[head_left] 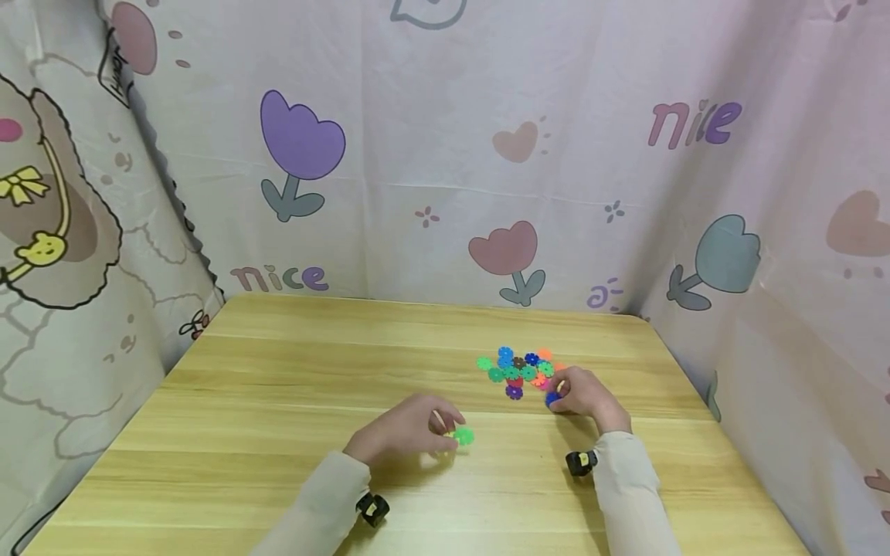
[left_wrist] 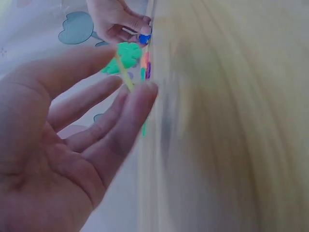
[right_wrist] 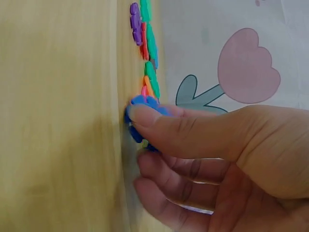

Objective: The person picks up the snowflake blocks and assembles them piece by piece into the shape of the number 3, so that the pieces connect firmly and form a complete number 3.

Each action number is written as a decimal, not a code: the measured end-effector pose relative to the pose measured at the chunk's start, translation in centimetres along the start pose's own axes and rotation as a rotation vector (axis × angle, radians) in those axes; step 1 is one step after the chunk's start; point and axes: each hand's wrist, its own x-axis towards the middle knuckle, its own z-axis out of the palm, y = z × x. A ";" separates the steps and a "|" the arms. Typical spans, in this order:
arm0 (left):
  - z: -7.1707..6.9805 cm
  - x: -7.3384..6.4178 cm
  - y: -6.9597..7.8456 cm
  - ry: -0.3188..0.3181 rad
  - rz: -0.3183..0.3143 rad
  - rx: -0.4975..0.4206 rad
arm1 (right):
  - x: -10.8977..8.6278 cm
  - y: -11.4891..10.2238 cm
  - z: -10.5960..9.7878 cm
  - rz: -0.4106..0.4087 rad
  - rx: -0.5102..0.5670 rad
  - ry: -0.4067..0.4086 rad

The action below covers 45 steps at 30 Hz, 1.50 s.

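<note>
My left hand (head_left: 413, 428) pinches a yellow snowflake disc (left_wrist: 124, 73) between thumb and fingertips, seen nearly edge-on in the left wrist view. A green snowflake disc (head_left: 463, 436) joins it and sticks out to the right of the fingers. At the pile's near right edge, my right hand (head_left: 586, 394) holds a blue snowflake disc (right_wrist: 143, 104) between thumb and fingers. The thumb covers part of its face. Just beyond lies the pile of flat, notched discs, among them a purple disc (head_left: 514, 392) and a light green disc (head_left: 484, 363).
The wooden table (head_left: 292, 371) reaches back to a patterned curtain (head_left: 417, 154). More cloth hangs along the left and right sides. Each wrist wears a small black camera, one at the left cuff (head_left: 372, 510) and one at the right (head_left: 581, 463).
</note>
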 end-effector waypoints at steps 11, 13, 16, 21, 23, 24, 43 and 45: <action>-1.7 -0.1 -0.2 0.100 0.061 0.016 | -0.3 -2.0 -0.6 -0.102 0.089 0.093; -1.9 -0.1 -0.2 0.122 0.074 0.019 | -0.4 -2.7 -0.7 -0.120 0.119 0.095; -2.0 -0.1 -0.3 0.161 0.087 0.017 | -0.6 -3.7 -0.7 -0.163 0.149 0.096; -1.9 0.0 -0.5 0.205 0.078 -0.042 | -0.9 -5.3 -0.5 -0.247 0.187 0.082; -1.9 0.0 -0.4 0.222 0.062 -0.082 | -1.0 -6.0 -0.4 -0.268 0.212 0.068; -1.9 0.0 -0.4 0.232 0.055 -0.102 | -1.1 -6.3 -0.4 -0.278 0.228 0.059; -2.3 0.1 0.4 0.347 0.045 -0.259 | -1.5 -10.6 2.1 -0.377 0.471 -0.069; -2.2 0.2 0.4 0.358 0.045 -0.273 | -1.7 -11.0 2.2 -0.365 0.491 -0.083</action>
